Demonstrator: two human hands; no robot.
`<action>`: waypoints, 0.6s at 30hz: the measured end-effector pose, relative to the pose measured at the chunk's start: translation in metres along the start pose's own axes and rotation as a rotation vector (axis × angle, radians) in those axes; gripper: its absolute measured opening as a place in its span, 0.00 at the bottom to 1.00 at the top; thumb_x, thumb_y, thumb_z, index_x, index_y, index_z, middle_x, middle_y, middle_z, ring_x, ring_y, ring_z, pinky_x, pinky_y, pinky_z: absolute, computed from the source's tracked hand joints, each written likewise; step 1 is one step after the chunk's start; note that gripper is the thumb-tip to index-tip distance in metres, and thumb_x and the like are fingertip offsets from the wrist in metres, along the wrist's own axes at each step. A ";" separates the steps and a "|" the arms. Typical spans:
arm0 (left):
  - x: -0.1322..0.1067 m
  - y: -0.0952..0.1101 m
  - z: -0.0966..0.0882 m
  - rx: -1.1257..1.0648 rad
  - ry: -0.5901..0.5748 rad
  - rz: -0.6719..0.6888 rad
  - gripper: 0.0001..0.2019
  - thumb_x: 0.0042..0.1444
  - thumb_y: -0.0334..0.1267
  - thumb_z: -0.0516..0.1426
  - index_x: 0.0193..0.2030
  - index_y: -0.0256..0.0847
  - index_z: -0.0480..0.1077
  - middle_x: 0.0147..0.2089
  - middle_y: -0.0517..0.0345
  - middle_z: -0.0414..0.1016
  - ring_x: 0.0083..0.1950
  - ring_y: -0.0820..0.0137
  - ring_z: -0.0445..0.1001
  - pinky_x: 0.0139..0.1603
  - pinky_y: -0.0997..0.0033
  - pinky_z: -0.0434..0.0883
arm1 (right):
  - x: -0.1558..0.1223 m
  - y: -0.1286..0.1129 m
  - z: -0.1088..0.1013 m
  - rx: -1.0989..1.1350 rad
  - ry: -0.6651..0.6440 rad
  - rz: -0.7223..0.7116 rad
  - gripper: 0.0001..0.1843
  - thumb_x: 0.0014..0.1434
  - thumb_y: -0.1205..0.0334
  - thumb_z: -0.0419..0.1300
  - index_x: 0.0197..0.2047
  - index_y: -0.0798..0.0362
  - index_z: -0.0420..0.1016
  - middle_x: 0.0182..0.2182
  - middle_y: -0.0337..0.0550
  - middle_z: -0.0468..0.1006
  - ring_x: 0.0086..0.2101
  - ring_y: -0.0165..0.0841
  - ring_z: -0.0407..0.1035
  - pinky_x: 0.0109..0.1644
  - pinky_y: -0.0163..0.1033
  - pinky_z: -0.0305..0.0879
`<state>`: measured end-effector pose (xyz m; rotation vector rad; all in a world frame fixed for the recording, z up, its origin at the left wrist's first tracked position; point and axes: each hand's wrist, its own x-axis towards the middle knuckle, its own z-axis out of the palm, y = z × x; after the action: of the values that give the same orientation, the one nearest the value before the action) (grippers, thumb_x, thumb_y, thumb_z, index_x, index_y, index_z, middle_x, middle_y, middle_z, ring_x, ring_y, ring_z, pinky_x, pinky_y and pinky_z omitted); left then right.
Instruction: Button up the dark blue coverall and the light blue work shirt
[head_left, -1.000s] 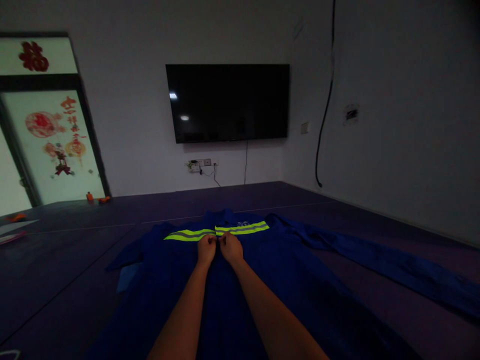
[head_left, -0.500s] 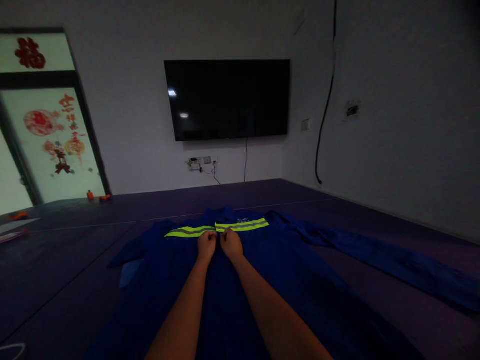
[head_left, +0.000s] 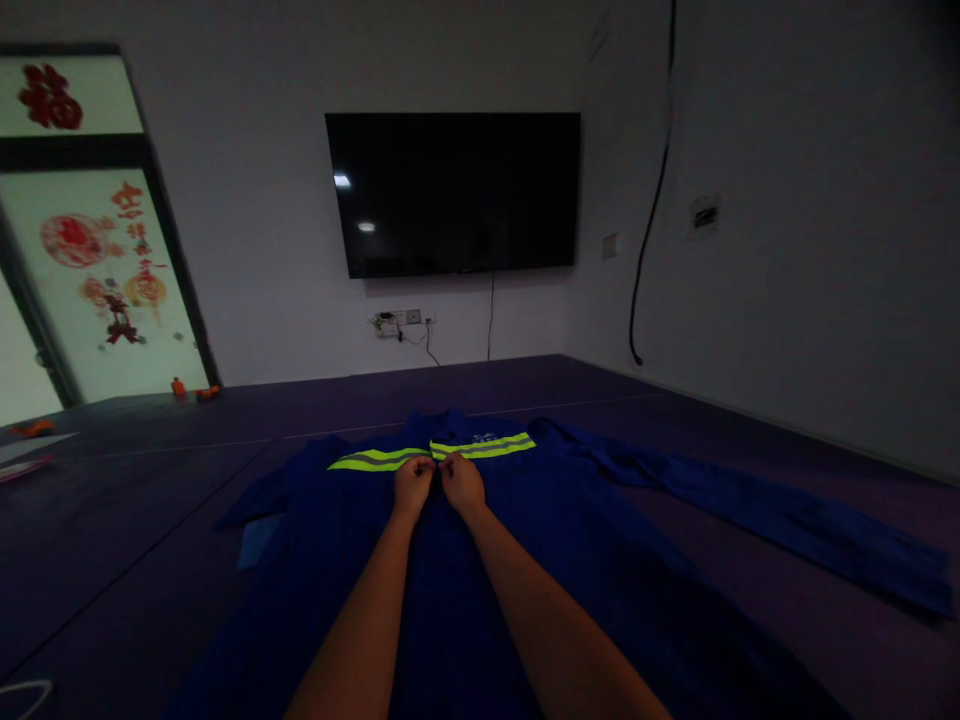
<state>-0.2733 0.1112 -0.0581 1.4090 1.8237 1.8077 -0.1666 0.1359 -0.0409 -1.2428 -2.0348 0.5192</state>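
A dark blue work jacket [head_left: 585, 560] lies spread out, collar away from me, with one long sleeve stretched to the right. Across its chest runs a yellow-green reflective strip [head_left: 487, 447], parted at the front opening. My left hand [head_left: 413, 484] is closed, its fingers pinching the jacket's front edge just below the strip. Close beside it, my right hand [head_left: 461, 482] pinches the opposite edge, fingers curled. The fingertips of both nearly meet at the middle of the chest. Whatever small part sits between them is hidden and dark.
The jacket rests on a dark purple matted surface [head_left: 120, 520] with seams. Small orange toys [head_left: 206, 393] stand near the glass door [head_left: 97, 270] at left. A television [head_left: 457, 195] hangs on the far wall. A black cable [head_left: 651, 240] dangles at the right.
The view has shifted slightly. Both hands stay at the same spot on the jacket front, with only small finger movement.
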 end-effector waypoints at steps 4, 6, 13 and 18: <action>0.000 0.000 0.001 -0.020 -0.002 -0.007 0.07 0.44 0.35 0.55 0.31 0.38 0.72 0.28 0.58 0.74 0.32 0.71 0.72 0.34 0.73 0.68 | 0.001 0.001 0.000 0.011 -0.007 -0.003 0.08 0.56 0.66 0.50 0.37 0.53 0.69 0.32 0.42 0.75 0.36 0.30 0.68 0.34 0.30 0.55; 0.000 0.000 0.001 -0.026 -0.004 -0.008 0.08 0.44 0.35 0.55 0.31 0.38 0.71 0.28 0.58 0.74 0.32 0.71 0.72 0.34 0.74 0.68 | 0.001 0.001 0.000 0.020 -0.002 -0.007 0.08 0.56 0.66 0.50 0.37 0.52 0.69 0.32 0.42 0.75 0.36 0.30 0.68 0.34 0.30 0.55; 0.001 -0.002 0.002 -0.037 -0.010 -0.014 0.08 0.44 0.34 0.54 0.32 0.37 0.71 0.27 0.59 0.73 0.31 0.72 0.72 0.34 0.74 0.68 | 0.001 0.003 0.002 0.071 0.002 -0.015 0.09 0.53 0.68 0.53 0.38 0.52 0.69 0.33 0.40 0.75 0.36 0.29 0.68 0.35 0.29 0.56; 0.000 -0.002 0.002 -0.034 -0.015 -0.018 0.10 0.43 0.31 0.54 0.35 0.36 0.71 0.28 0.58 0.74 0.30 0.72 0.72 0.35 0.72 0.68 | 0.000 0.003 0.002 0.083 0.010 -0.017 0.10 0.52 0.70 0.52 0.38 0.52 0.69 0.34 0.41 0.76 0.36 0.29 0.68 0.35 0.29 0.56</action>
<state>-0.2729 0.1133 -0.0600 1.3858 1.7836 1.8056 -0.1664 0.1377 -0.0440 -1.1761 -1.9929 0.5825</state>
